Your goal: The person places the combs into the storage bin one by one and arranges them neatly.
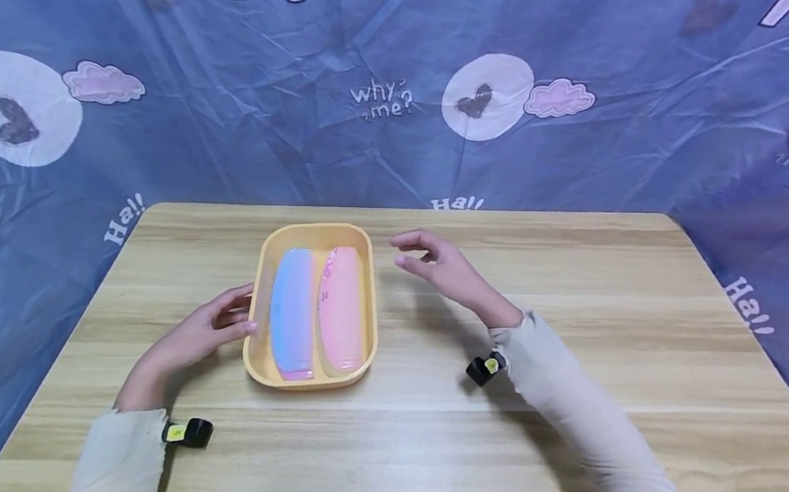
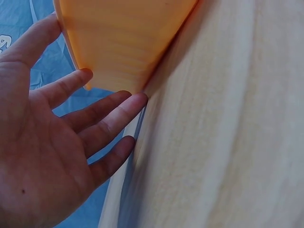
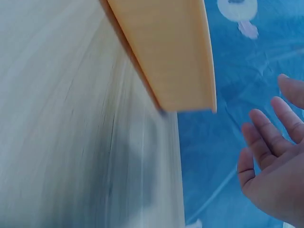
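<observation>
A yellow-orange plastic tray (image 1: 372,323) stands on the table, with two combs lying side by side in it. The left comb (image 1: 293,312) is blue fading to pink at its lower end; the right comb (image 1: 344,306) is pink. My left hand (image 1: 204,333) is at the tray's left side, thumb and fingertips against its wall, fingers fairly straight. In the left wrist view the tray's side (image 2: 118,47) shows close to those fingers. My right hand (image 1: 447,270) hovers apart from the tray's upper right corner, fingers loosely bent and holding nothing.
The wood-grain table (image 1: 409,467) extends to the right and front of the tray. Behind it hangs a blue printed cloth (image 1: 292,114). Each wrist wears a small black camera, such as the right wrist camera (image 1: 485,368).
</observation>
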The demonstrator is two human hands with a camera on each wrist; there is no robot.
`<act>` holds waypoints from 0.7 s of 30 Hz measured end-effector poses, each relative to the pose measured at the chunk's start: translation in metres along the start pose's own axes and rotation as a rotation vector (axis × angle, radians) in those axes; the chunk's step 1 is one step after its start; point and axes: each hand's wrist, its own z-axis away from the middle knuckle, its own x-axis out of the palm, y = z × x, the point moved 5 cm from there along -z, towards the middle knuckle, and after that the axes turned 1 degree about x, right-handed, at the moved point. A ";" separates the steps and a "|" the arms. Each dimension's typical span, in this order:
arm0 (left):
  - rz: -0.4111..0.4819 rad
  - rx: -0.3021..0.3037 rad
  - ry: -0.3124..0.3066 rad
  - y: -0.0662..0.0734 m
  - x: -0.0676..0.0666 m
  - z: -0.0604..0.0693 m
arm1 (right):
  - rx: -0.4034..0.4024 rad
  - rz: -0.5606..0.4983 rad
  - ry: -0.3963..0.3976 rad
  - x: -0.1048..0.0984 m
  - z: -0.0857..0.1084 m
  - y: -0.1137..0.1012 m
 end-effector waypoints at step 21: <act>-0.205 0.018 0.179 0.005 -0.027 0.001 | 0.145 0.354 0.240 -0.068 0.039 0.027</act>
